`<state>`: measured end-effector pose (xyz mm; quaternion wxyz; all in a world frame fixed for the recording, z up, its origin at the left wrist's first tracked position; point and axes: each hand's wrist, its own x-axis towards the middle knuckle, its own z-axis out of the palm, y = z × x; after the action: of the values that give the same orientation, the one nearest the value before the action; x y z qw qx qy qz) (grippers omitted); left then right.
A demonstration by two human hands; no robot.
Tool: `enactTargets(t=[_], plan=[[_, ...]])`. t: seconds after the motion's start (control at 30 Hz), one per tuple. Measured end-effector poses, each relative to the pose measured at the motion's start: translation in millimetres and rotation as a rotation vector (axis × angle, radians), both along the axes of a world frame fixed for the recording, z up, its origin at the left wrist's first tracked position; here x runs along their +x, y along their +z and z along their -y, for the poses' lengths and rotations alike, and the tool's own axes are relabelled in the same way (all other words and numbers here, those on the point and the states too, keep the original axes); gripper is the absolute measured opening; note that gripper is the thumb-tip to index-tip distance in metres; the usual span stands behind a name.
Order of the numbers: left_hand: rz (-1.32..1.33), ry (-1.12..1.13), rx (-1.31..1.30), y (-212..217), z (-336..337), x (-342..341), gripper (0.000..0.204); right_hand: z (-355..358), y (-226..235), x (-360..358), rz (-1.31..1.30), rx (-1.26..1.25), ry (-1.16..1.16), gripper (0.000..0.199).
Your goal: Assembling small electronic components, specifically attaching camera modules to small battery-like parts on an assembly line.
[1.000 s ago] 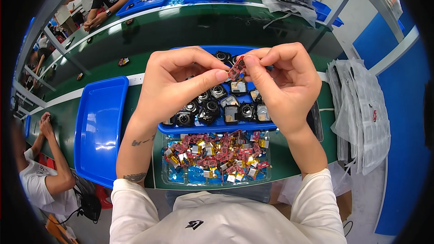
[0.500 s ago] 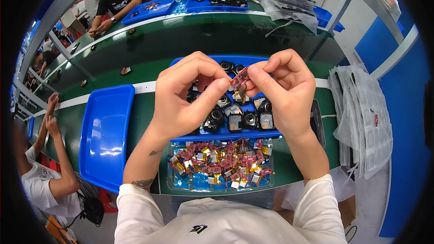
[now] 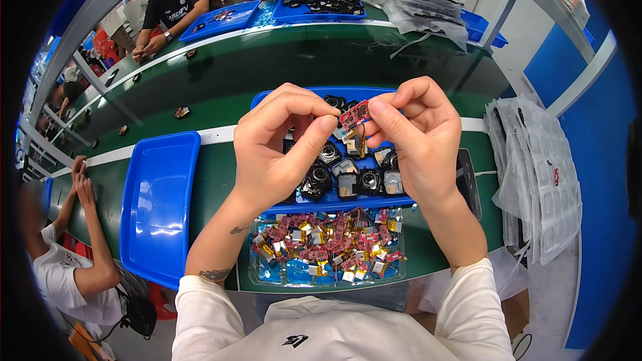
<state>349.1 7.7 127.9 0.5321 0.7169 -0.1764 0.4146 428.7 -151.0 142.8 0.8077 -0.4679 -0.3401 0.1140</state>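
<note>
Thumb and fingers of my right hand pinch a small red circuit board by its right end. Below the board hangs a small silver-and-yellow battery piece. My left hand is closed in a pinch at the board's left end; whatever its fingertips hold is too small to make out. Beneath both hands a blue tray holds several black camera-like housings with round lenses. Nearer to me, a clear plastic tray is heaped with red boards that have batteries attached.
An upturned or bare blue tray lies to the left. A dark flat device is beside my right forearm. Stacked clear blister trays stand at the right. Small boards sit on the green bench; co-workers sit across and left.
The red board has turned so that more of its face shows. My left hand has shifted slightly right, its fingertips drawn closer together near the board's end.
</note>
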Motion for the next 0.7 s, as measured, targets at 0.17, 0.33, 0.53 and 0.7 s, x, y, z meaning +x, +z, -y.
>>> enactTargets(t=[0.17, 0.33, 0.53, 0.7], plan=[[-0.031, -0.056, -0.04, 0.0, -0.7, -0.3, 0.009, 0.3, 0.3, 0.3, -0.019, 0.014, 0.006, 0.015], [-0.055, -0.08, -0.068, -0.1, -1.7, -1.0, 0.009, -0.5, -0.7, 0.6, -0.015, 0.008, -0.005, 0.015], [-0.059, -0.065, -0.028, 1.3, -3.5, -2.5, 0.012, 0.5, -1.4, 0.3, 0.009, 0.008, -0.016, 0.015], [-0.042, -0.022, 0.015, 0.3, -4.4, -2.1, 0.016, -2.2, -1.4, -1.0, 0.018, 0.017, -0.037, 0.015]])
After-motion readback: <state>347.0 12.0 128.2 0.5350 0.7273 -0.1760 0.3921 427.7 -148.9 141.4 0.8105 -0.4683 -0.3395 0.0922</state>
